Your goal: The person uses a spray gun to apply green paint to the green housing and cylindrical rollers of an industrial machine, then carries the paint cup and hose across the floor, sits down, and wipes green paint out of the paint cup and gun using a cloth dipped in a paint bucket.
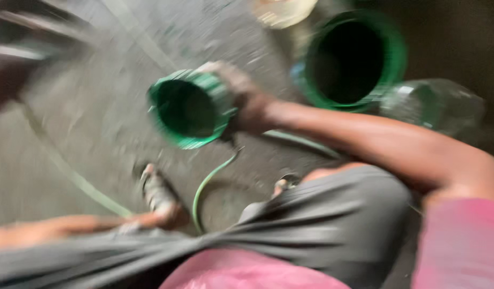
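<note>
The right hand (241,99) is clenched around a green mug (189,108), tilted mouth-out just left of the bucket (354,59); scooping, likely, though blur obscures it. Next calls for steadying the mug over the bucket. The left hand is hidden.

two green buckets (189,108) (352,59), perhaps one hose (209,179)

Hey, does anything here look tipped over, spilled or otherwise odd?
The right hand holds a small green container tilted on its side, its mouth facing the camera; nothing visibly pours out. A thin green hose snakes loosely across the floor. The picture is too blurred to show spills or damage.
</note>
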